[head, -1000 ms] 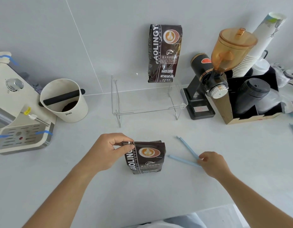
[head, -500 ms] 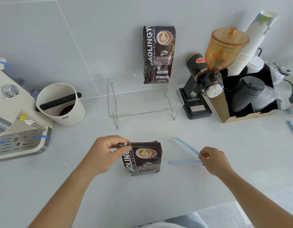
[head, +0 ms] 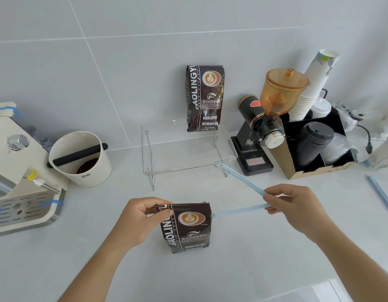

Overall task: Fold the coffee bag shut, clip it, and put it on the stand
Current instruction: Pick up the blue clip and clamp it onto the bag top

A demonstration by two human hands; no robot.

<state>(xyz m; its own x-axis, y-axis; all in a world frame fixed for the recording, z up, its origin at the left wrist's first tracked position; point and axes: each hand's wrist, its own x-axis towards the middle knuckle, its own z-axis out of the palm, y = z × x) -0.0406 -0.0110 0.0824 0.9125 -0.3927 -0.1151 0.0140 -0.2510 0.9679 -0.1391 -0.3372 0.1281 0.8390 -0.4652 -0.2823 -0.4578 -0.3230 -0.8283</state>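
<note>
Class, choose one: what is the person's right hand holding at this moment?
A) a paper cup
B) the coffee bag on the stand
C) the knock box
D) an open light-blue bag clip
D: the right hand pinches the light-blue clip at its hinge, its two arms spread open towards the coffee bag.

The wall (head: 145, 62) is made of big pale grey tiles with thin lines between them. The tabletop (head: 232, 269) is smooth and white. Soft light fills the room.

Right hand (head: 297, 209) has lifted the blue clip (head: 243, 184) off the counter, spread open
</note>
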